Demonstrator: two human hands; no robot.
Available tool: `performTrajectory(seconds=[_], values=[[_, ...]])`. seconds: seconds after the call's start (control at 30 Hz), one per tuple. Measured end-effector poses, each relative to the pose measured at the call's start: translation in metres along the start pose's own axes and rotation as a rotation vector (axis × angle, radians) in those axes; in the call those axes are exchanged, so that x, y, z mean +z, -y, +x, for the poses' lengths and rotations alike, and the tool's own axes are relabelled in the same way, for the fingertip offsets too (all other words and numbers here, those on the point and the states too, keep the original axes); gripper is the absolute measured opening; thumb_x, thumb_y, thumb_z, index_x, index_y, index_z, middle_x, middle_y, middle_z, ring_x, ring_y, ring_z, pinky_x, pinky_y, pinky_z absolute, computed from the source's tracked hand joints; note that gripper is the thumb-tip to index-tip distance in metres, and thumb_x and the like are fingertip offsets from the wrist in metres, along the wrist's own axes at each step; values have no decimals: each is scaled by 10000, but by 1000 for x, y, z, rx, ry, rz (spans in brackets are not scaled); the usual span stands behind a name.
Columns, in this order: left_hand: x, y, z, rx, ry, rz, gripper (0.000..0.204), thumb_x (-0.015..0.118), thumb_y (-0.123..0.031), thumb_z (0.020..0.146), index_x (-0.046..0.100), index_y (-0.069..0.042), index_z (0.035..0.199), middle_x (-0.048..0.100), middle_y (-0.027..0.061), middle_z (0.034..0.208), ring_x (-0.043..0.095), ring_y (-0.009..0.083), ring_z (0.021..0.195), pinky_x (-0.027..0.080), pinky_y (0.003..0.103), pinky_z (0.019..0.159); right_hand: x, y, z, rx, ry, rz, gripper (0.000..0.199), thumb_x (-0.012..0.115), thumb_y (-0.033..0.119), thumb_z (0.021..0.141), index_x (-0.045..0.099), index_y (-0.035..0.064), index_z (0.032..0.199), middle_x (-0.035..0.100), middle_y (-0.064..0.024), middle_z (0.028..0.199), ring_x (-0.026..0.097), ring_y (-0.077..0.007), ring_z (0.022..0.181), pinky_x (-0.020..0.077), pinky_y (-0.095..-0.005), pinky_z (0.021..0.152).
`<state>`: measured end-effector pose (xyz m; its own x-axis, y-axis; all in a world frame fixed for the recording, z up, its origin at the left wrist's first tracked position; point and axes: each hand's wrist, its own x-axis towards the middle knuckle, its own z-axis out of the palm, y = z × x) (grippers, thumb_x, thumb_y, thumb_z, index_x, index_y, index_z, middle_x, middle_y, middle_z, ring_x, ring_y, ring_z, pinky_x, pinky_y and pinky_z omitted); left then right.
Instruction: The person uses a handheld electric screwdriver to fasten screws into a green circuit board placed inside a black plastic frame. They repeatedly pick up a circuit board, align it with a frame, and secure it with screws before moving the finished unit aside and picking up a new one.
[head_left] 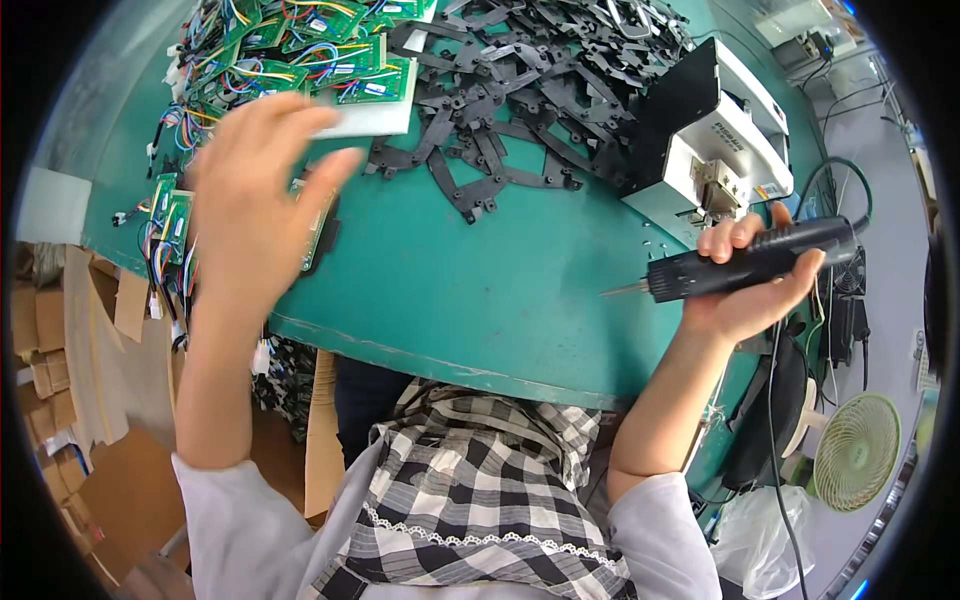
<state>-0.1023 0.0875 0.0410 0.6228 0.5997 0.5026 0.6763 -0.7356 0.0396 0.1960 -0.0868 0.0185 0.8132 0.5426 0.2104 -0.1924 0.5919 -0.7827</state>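
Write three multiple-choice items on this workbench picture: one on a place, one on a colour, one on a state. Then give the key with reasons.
1. Where does the pile of black plastic brackets lie?
A. on the floor
B. at the far middle of the table
C. in the person's lap

2. What colour is the table top?
A. teal green
B. red
C. white

3. How does the right hand stand?
A. open and flat on the table
B. out of sight
C. shut on the black electric screwdriver

Key: 1 B, the brackets spread across the far part of the table, beside the white box-shaped machine. 2 A, the bare surface is teal green. 3 C, the fingers wrap the screwdriver's body, its tip pointing left; the left hand hovers open over green circuit boards.
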Motion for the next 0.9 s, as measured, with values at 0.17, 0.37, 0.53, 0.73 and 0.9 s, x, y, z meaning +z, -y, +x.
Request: performTrajectory(seconds=[0.17, 0.37, 0.53, 0.73, 0.9], values=[[85, -49, 79, 229, 44, -177, 247, 684, -237, 791, 662, -92, 989, 614, 51, 947, 591, 244, 918, 462, 363, 812, -15, -8, 2, 63, 105, 73, 603, 434, 580, 909, 536, 40, 1156, 484, -90, 677, 436, -188, 513, 362, -330, 509], [133, -88, 122, 428, 66, -56, 211, 665, -213, 799, 672, -121, 989, 640, 30, 853, 616, 227, 900, 451, 372, 852, -27, -2, 4, 53, 138, 114, 616, 428, 581, 913, 567, 42, 1175, 480, -82, 697, 414, -169, 532, 343, -309, 521], [128, -101, 121, 186, -318, -380, 171, 657, -239, 814, 693, -131, 942, 687, 36, 884, 659, 204, 789, 512, 319, 672, -29, 3, 8, 42, 104, 158, 609, 391, 602, 922, 523, 65, 1178, 515, -91, 680, 475, -192, 494, 392, -335, 484], [90, -111, 83, 546, -450, -116, 306, 627, -192, 716, 670, -164, 1018, 597, -36, 796, 588, 133, 724, 423, 278, 669, -39, 11, 10, 20, 184, 208, 639, 412, 612, 909, 534, 62, 1211, 495, -83, 694, 432, -169, 497, 351, -311, 482], [65, -141, -19, 710, -64, -90, 290, 625, -184, 664, 699, -87, 926, 486, -28, 655, 484, 126, 563, 370, 253, 511, -55, 22, 21, 47, 361, 443, 639, 501, 570, 892, 524, 19, 1215, 472, -82, 716, 413, -148, 517, 354, -303, 517]])
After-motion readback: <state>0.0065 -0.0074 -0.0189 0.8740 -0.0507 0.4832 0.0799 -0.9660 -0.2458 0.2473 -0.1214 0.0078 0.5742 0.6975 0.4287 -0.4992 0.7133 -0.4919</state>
